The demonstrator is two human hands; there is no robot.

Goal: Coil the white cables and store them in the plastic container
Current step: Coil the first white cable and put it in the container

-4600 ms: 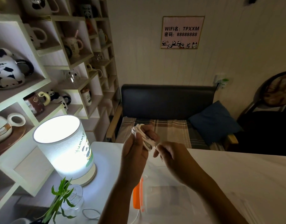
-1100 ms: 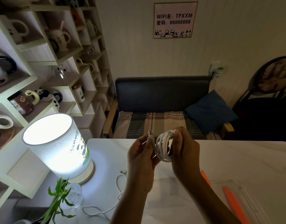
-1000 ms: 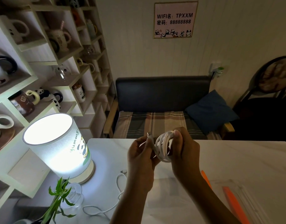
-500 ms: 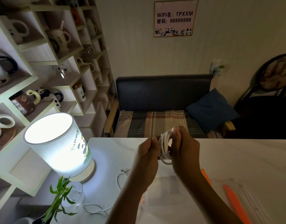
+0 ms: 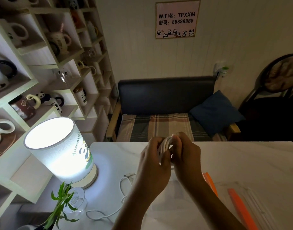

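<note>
A coiled white cable (image 5: 166, 146) is held up over the far middle of the white table (image 5: 242, 160), pinched between both hands. My left hand (image 5: 153, 161) closes on its left side and my right hand (image 5: 186, 155) closes on its right, so most of the coil is hidden. A second white cable (image 5: 124, 188) lies loose on the table below my left arm, trailing toward the front. The clear plastic container (image 5: 175, 193) sits on the table under my forearms. Its clear lid with orange clips (image 5: 240, 208) lies to the right.
A lit cylindrical lamp (image 5: 59, 150) stands at the table's left. A small glass vase with a green plant (image 5: 72, 201) sits in front of it. Shelves of mugs (image 5: 43, 63) fill the left wall. A bench with a blue cushion (image 5: 215, 113) stands beyond the table.
My hands have come closer together around the coil, and my left fingers now wrap over its left side. The free cable end seen a second ago is hidden.
</note>
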